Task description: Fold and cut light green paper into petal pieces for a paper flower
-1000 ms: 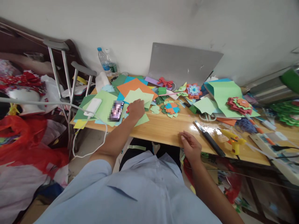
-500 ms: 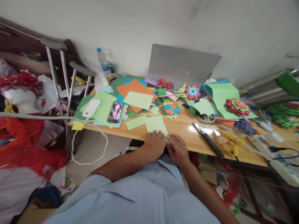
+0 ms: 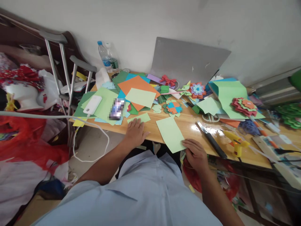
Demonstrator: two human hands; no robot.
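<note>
The right hand [image 3: 195, 153] has its fingers drawn narrow on one corner of the pale green sheet [image 3: 170, 133], the thumb mostly hidden, so how firm the grip is I cannot tell. The left hand [image 3: 134, 133] lies palm down, thumb spread away, its fingertips resting on a green strip [image 3: 144, 118] without visibly gripping it. Taking the blue-and-orange paper flower [image 3: 174, 107] as landmark, the sheet is directly on its near side, one corner past the table [image 3: 151, 133] edge; the strip is to its left and nearer the body. Handling the sheet well probably calls for a light pinch, since matte paper like this should crease easily, and for bringing the overhanging corner onto the wood before any pressure; a flat left palm would suit steadying better than fingertips. The flower itself is rounded, with scalloped petals. Right of it and nearer lies a knife [image 3: 211, 139], a slim shiny blade on a dark handle; farther right, a smooth yellow glue gun [image 3: 237, 144]; the sheet is best kept clear of both. Left of the flower and farther back, a flat orange sheet [image 3: 134, 84] sits partly under a lighter green sheet [image 3: 141, 98]. Behind the flower leans a stiff grey board [image 3: 188, 61].
</note>
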